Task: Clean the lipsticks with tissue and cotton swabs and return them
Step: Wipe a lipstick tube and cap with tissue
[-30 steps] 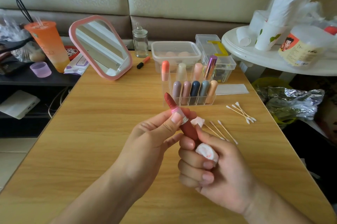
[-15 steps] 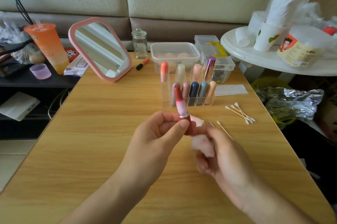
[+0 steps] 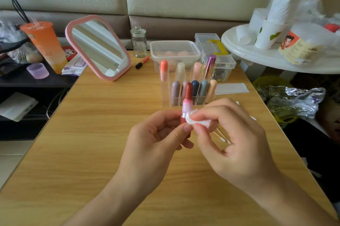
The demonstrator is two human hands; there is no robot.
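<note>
- Behind on table (image 3: 92,134): rack (image 3: 165,97) of capped lipsticks (image 3: 203,88); swabs (image 3: 223,140) partly hidden by right hand (image 3: 233,134).
- Upright red lipstick (image 3: 188,93) pinched in left hand (image 3: 152,145); tissue (image 3: 197,122) pinched in right, touching it.

The left grip (image 3: 152,145) and right grip (image 3: 233,134) meet at the fingertips, fingers curled, forearms angled inward.

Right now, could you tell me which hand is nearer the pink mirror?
Left. The left hand sits toward the viewer and right of the pink mirror; the right hand is farther right, beyond it.
</note>
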